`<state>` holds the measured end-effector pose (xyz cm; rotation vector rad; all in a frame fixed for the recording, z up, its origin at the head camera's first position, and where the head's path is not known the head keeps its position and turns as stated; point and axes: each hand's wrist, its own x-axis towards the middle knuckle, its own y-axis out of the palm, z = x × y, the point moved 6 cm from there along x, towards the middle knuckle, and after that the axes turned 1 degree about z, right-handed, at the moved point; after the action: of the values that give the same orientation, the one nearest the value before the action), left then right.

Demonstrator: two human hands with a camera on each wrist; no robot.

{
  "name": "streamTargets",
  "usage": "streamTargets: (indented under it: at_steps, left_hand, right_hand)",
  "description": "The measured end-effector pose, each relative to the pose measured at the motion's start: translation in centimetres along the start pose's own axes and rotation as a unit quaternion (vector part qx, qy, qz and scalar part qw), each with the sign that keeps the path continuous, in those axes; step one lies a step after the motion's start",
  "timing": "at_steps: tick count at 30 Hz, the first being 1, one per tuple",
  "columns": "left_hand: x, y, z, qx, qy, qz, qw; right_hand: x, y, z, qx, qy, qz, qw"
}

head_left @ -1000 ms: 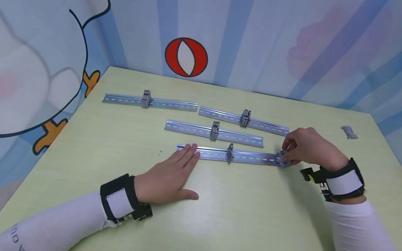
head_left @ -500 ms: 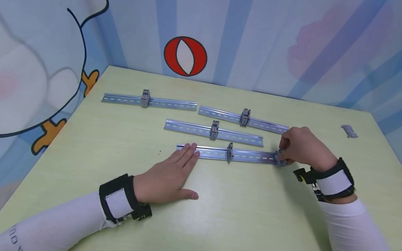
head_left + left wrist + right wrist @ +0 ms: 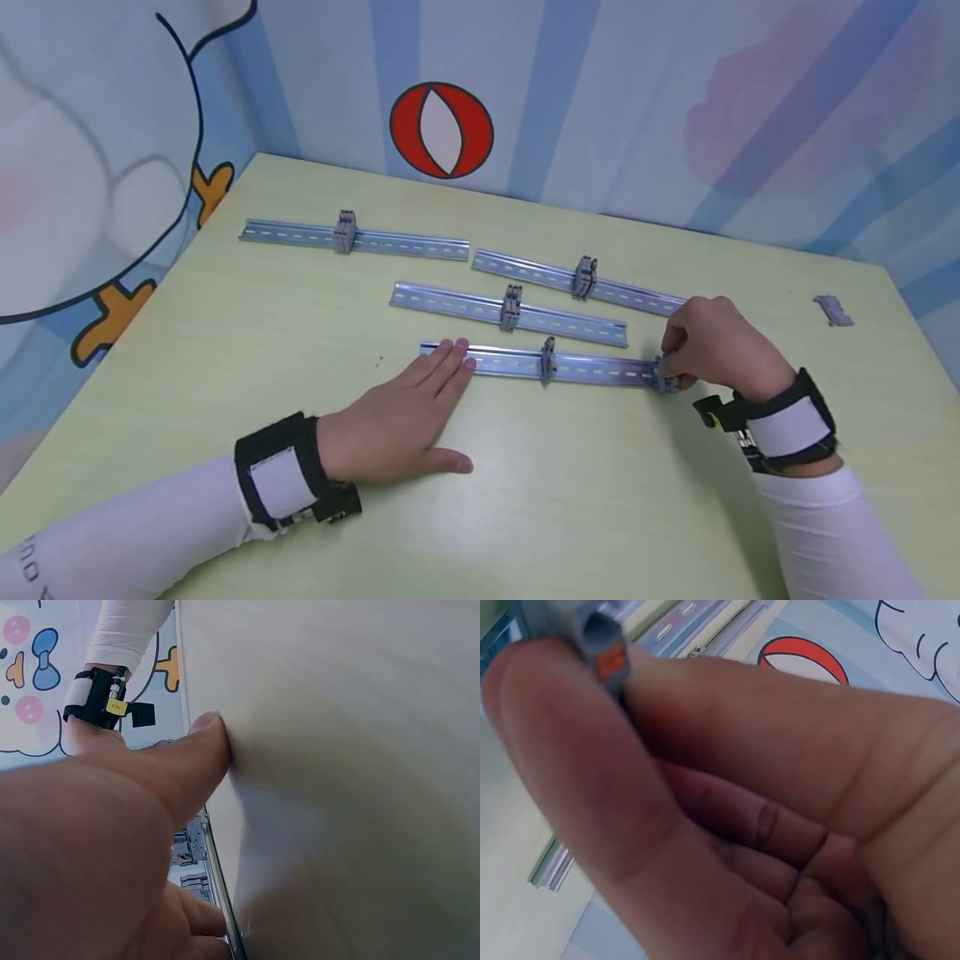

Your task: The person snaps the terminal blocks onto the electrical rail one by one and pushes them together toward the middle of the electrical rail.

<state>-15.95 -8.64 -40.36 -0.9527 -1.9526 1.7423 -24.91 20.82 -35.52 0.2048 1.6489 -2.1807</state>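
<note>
In the head view a slotted metal DIN rail (image 3: 600, 370) lies nearest the person, with one grey terminal block (image 3: 548, 362) standing on it near the middle. My left hand (image 3: 397, 421) lies flat, its straight fingertips pressing on the left end of this rail. At the rail's right end my right hand (image 3: 716, 350) pinches another grey terminal block (image 3: 663, 375) between thumb and fingers. The right wrist view shows that gripped terminal block (image 3: 592, 634) close up, with an orange spot and a round hole. Its lower part is hidden by the fingers.
Farther back lie three more rails: a middle rail (image 3: 442, 302), a back left rail (image 3: 285, 235) and a back right rail (image 3: 517, 265), each bearing grey terminal blocks. A loose grey piece (image 3: 833, 310) lies at the table's right. A patterned wall (image 3: 600, 100) borders the back.
My right hand has shifted slightly left with the pinched terminal block, bringing it farther over the rail's right end. The left hand keeps its place on the rail.
</note>
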Motion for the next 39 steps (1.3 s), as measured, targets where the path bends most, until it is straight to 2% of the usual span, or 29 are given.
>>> streamTargets:
  at_steps: [13, 19, 23, 28, 33, 39]
  left_hand:
    - [0.1, -0.4, 0.0, -0.004, -0.003, -0.008, 1.0000]
    - [0.4, -0.1, -0.1, -0.006, 0.001, -0.009, 0.9999]
    - [0.2, 0.0, 0.0, 0.001, -0.001, -0.012, 0.9999]
    - [0.0, 0.0, 0.0, -0.001, 0.002, -0.019, 0.9998]
    - [0.0, 0.1, 0.1, 0.002, 0.000, -0.017, 0.9999]
    - [0.1, 0.1, 0.2, 0.000, -0.004, -0.013, 0.9999]
  right_hand:
    - [1.2, -0.5, 0.5, 0.005, -0.007, 0.015, 1.000]
    - [0.9, -0.2, -0.4, 0.015, 0.000, 0.033, 0.999]
    - [0.5, 0.1, -1.0, 0.035, -0.021, 0.064, 0.997]
    - [-0.4, -0.6, -2.1, 0.056, -0.062, 0.093, 0.992]
    - [-0.2, -0.7, -3.0, 0.096, -0.103, 0.118, 0.983]
    - [0.7, -0.1, -4.1, 0.122, -0.098, 0.137, 0.978]
